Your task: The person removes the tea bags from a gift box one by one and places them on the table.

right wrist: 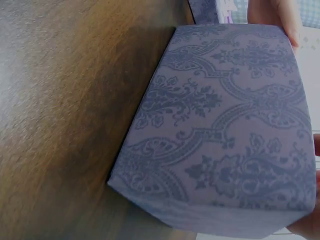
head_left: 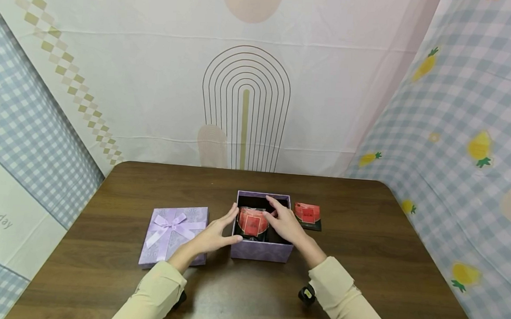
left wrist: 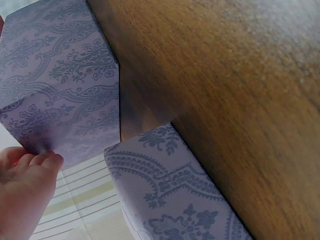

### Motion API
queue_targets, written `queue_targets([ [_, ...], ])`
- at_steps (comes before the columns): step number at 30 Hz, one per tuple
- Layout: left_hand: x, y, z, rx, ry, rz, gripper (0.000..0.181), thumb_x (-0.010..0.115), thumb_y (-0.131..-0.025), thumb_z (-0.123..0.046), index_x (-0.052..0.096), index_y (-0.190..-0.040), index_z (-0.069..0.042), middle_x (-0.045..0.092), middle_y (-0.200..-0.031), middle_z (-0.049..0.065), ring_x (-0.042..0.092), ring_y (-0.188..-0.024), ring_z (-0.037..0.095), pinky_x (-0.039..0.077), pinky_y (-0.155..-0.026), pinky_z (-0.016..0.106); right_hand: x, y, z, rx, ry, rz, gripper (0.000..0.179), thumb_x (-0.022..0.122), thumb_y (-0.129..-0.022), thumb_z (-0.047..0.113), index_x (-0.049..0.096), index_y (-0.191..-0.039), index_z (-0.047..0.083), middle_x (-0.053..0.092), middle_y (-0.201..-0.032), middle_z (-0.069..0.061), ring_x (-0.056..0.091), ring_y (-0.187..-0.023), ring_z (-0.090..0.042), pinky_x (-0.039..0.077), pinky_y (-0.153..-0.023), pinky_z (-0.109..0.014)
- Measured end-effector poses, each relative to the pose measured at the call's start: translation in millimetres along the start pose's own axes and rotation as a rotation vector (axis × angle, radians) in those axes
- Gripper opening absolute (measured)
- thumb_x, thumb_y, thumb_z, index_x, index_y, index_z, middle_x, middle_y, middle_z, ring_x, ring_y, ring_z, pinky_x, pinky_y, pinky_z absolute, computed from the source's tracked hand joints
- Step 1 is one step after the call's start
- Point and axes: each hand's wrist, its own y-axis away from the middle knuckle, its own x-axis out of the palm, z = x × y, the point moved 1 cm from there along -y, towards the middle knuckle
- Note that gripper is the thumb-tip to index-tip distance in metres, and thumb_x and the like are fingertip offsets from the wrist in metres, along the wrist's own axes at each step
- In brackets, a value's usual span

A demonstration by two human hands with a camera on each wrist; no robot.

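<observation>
A purple patterned gift box (head_left: 261, 251) stands uncovered on the table, its inside dark. Red and black packets (head_left: 252, 224) stand upright together in its left part. The left hand (head_left: 211, 235) lies along the box's left side, thumb spread from the fingers, fingertips at the rim. In the left wrist view, the left hand's fingers (left wrist: 42, 162) are beside a lower corner of the box wall. The right hand (head_left: 288, 223) reaches over the right rim, its thumb at the packets' right edge and its fingers extended over the opening. In the right wrist view the box wall hides most of both hands.
One more red and black packet (head_left: 308, 216) lies flat on the table, right of the box. A lilac lid (head_left: 155, 258) with a ribbon bow (head_left: 171, 225) lies to the left. The brown wooden table (head_left: 362, 280) meets a patterned cloth backdrop (head_left: 163, 92) behind.
</observation>
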Motion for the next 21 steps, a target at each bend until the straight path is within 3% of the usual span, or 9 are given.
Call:
queue_targets([
  [2,-0.2,0.1,-0.3,-0.005,-0.002,0.001,0.08,0.064,-0.085,-0.026,0.017,-0.142,0.006,0.006,-0.15,0.018,0.02,-0.133,0.037,0.02,-0.107,0.049,4,-0.8,1,0.008,0.026,0.026,0.051,0.055,-0.091,0.014,0.039,-0.137,0.0,0.054,-0.122,-0.025,0.059,-0.081,-0.023,0.048,-0.065,-0.034],
  [6,0.1,0.3,-1.1,-0.011,0.005,0.002,0.079,0.064,-0.085,-0.024,0.017,-0.142,0.005,0.005,-0.15,0.017,0.02,-0.133,0.037,0.02,-0.108,0.049,12,-1.6,2,0.041,0.094,0.112,0.052,0.055,-0.091,0.017,0.038,-0.136,-0.002,0.061,-0.099,-0.021,0.058,-0.076,-0.026,0.048,-0.066,-0.039],
  [9,0.8,0.2,-1.6,-0.01,0.012,0.004,0.079,0.064,-0.085,-0.024,0.017,-0.142,0.005,0.005,-0.15,0.018,0.02,-0.133,0.037,0.02,-0.107,0.05,18,-1.5,0,0.069,0.151,0.16,0.054,0.056,-0.091,0.019,0.037,-0.135,-0.004,0.062,-0.098,-0.02,0.059,-0.078,-0.026,0.049,-0.071,-0.043],
  [12,1.4,0.3,-1.5,-0.005,0.011,0.0,0.079,0.064,-0.085,-0.024,0.018,-0.142,0.004,0.007,-0.15,0.02,0.021,-0.133,0.038,0.021,-0.107,0.051,23,-1.7,-2,0.082,0.225,0.17,0.053,0.057,-0.089,0.02,0.04,-0.133,-0.005,0.061,-0.111,-0.021,0.06,-0.091,-0.026,0.048,-0.081,-0.044],
  [18,1.1,0.5,-1.7,-0.005,0.012,-0.003,0.078,0.064,-0.085,-0.024,0.018,-0.142,0.005,0.006,-0.15,0.019,0.021,-0.133,0.038,0.021,-0.107,0.051,28,-2.8,-5,0.098,0.299,0.21,0.05,0.06,-0.087,0.019,0.045,-0.128,-0.004,0.064,-0.092,-0.017,0.058,-0.076,-0.024,0.049,-0.072,-0.043],
  [21,0.3,0.6,-2.3,-0.014,0.008,0.0,0.079,0.064,-0.085,-0.024,0.018,-0.143,0.004,0.005,-0.15,0.017,0.021,-0.133,0.037,0.021,-0.107,0.05,28,-3.3,-4,0.092,0.299,0.216,0.049,0.058,-0.088,0.02,0.045,-0.129,-0.004,0.064,-0.095,-0.018,0.058,-0.076,-0.022,0.049,-0.073,-0.043],
])
